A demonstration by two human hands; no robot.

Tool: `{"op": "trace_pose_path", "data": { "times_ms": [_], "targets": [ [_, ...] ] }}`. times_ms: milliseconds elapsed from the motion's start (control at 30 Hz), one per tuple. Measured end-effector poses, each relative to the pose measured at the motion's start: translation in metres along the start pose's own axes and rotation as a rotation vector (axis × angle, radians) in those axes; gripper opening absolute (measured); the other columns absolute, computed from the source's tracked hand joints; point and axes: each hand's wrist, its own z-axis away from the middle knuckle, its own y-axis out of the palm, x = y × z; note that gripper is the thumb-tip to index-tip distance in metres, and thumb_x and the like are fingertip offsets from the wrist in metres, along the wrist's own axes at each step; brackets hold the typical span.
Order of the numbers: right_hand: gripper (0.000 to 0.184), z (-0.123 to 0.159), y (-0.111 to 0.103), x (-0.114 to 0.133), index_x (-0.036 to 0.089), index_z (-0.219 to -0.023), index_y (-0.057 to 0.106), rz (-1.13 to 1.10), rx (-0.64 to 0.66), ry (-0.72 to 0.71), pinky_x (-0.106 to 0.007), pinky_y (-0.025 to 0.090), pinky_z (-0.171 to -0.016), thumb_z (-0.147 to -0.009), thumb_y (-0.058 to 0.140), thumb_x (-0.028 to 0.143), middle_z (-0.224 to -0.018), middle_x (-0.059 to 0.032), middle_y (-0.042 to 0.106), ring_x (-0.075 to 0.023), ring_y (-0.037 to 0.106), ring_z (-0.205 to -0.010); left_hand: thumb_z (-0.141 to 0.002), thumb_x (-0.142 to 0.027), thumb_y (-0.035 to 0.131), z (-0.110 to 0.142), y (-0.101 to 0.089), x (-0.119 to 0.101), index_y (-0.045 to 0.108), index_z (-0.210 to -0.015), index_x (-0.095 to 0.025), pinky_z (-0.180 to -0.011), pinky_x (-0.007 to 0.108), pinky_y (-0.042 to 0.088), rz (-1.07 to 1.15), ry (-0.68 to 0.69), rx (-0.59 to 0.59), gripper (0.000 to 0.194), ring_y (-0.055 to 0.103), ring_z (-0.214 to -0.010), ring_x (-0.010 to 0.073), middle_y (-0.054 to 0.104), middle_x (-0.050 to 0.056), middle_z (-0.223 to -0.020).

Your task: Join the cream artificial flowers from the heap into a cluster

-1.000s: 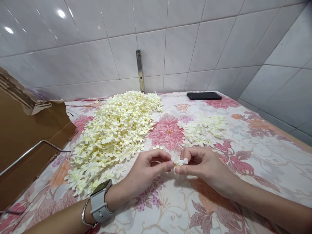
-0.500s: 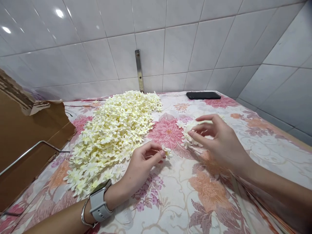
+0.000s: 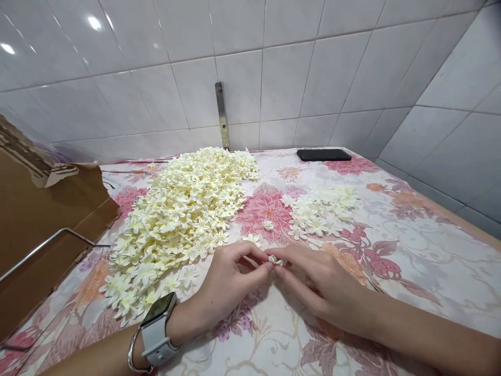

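Between my two hands is a small white artificial flower [image 3: 275,259], pinched at the fingertips and partly hidden by them. My left hand [image 3: 230,274], with a watch [image 3: 159,313] and a bangle on its wrist, grips it from the left. From the right, my right hand [image 3: 319,277] closes thumb and index finger on the same flower. A big heap of pale yellow-white flowers [image 3: 188,203] lies beyond my left hand. Past my right hand is a smaller, looser group of white flowers [image 3: 323,209]. One small flower piece [image 3: 268,225] lies alone on the printed red bloom.
A floral tablecloth [image 3: 422,250] covers the table. The black phone [image 3: 324,154] lies near the tiled wall [image 3: 289,68]. At the left stands a torn cardboard box [image 3: 58,209] with a bent metal rod [image 3: 43,248] before it. A metal bracket [image 3: 222,115] is fixed upright on the wall.
My right hand went out over the smaller flower group, then came back to meet my left hand at the flower. A small flower piece now lies on the printed red bloom.
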Motion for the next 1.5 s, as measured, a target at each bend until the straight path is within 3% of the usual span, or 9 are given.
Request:
{"op": "trace_pose_path", "data": {
  "times_ms": [167, 300, 400, 533, 667, 767, 967, 1167, 1500],
  "targets": [
    [0.025, -0.01, -0.004, -0.028, 0.018, -0.103, 0.058, 0.195, -0.247, 0.002, -0.037, 0.05, -0.077, -0.087, 0.04, 0.011, -0.096, -0.0107, 0.066, -0.023, 0.06, -0.091, -0.073, -0.014, 0.06, 0.001, 0.002, 0.0, 0.062, -0.066, -0.015, -0.053, 0.019, 0.043, -0.179, 0.108, -0.021, 0.008, 0.058, -0.058, 0.012, 0.063, 0.0, -0.063],
    [0.033, -0.02, 0.002, -0.046, 0.02, -0.118, 0.055, 0.429, -0.049, -0.056, -0.05, 0.031, -0.099, -0.09, 0.04, 0.011, -0.13, -0.0115, 0.054, -0.03, 0.037, -0.126, -0.072, -0.013, 0.059, 0.001, 0.003, 0.0, 0.061, -0.065, -0.015, -0.052, 0.019, 0.042, -0.225, 0.149, -0.009, 0.008, 0.056, -0.055, 0.0106, 0.062, -0.001, -0.061],
    [0.024, -0.021, 0.006, -0.048, 0.021, -0.106, 0.061, 0.458, 0.053, -0.044, -0.05, 0.024, -0.1, -0.09, 0.045, 0.012, -0.116, -0.0093, 0.063, -0.0293, 0.043, -0.121, -0.072, -0.012, 0.057, 0.001, 0.003, -0.001, 0.06, -0.065, -0.016, -0.052, 0.019, 0.041, -0.232, 0.132, 0.016, 0.008, 0.056, -0.055, 0.0109, 0.063, -0.001, -0.062],
    [0.019, -0.02, 0.003, -0.043, 0.016, -0.085, 0.064, 0.424, 0.003, 0.055, -0.046, 0.031, -0.09, -0.089, 0.046, 0.011, -0.084, -0.0096, 0.068, -0.0257, 0.057, -0.093, -0.071, -0.013, 0.056, 0.002, 0.003, -0.003, 0.056, -0.062, -0.017, -0.05, 0.02, 0.039, -0.275, 0.126, 0.065, 0.01, 0.051, -0.053, 0.0108, 0.058, -0.002, -0.058],
    [0.013, -0.02, -0.007, -0.031, 0.016, -0.081, 0.063, 0.291, -0.07, 0.172, -0.04, 0.039, -0.08, -0.085, 0.051, 0.013, -0.079, -0.0078, 0.068, -0.0223, 0.06, -0.08, -0.073, -0.021, 0.062, 0.002, 0.001, -0.002, 0.058, -0.076, -0.017, -0.058, 0.024, 0.041, -0.29, 0.136, -0.026, 0.006, 0.053, -0.063, 0.0142, 0.059, 0.0, -0.069],
    [0.014, -0.019, -0.012, -0.015, 0.018, -0.086, 0.063, 0.143, -0.041, 0.231, -0.029, 0.047, -0.065, -0.089, 0.05, 0.022, -0.079, -0.0042, 0.069, -0.017, 0.063, -0.071, -0.078, -0.03, 0.062, -0.003, -0.002, 0.002, 0.057, -0.09, -0.017, -0.07, 0.027, 0.046, -0.08, 0.15, -0.116, 0.017, 0.058, -0.078, 0.0161, 0.061, 0.003, -0.089],
    [0.018, -0.014, -0.009, 0.008, 0.021, -0.091, 0.065, -0.337, 0.042, 0.439, -0.027, 0.049, -0.068, -0.087, 0.054, 0.036, -0.085, -0.002, 0.068, -0.0154, 0.063, -0.078, -0.081, -0.028, 0.06, -0.004, -0.005, 0.005, 0.061, -0.078, -0.016, -0.067, 0.025, 0.046, 0.262, 0.116, 0.02, 0.012, 0.059, -0.074, 0.0146, 0.062, 0.001, -0.077],
    [0.016, -0.012, -0.006, 0.009, 0.021, -0.08, 0.061, -0.301, -0.018, 0.461, -0.028, 0.044, -0.066, -0.078, 0.066, 0.036, -0.078, 0.0004, 0.061, -0.0145, 0.056, -0.071, -0.078, -0.021, 0.06, 0.002, -0.004, 0.0, 0.065, -0.074, -0.015, -0.063, 0.022, 0.042, 0.282, 0.077, 0.042, 0.008, 0.056, -0.069, 0.012, 0.062, 0.0, -0.072],
    [0.016, -0.012, -0.02, 0.001, 0.022, -0.089, 0.064, -0.794, 0.104, 0.594, -0.026, 0.047, -0.066, -0.08, 0.065, 0.036, -0.083, -0.0001, 0.06, -0.0127, 0.058, -0.072, -0.065, -0.027, 0.068, -0.006, -0.012, -0.003, 0.064, -0.066, -0.014, -0.057, 0.023, 0.042, 0.528, -0.15, 0.208, 0.013, 0.054, -0.055, 0.0108, 0.059, -0.001, -0.058]
  ]
}}
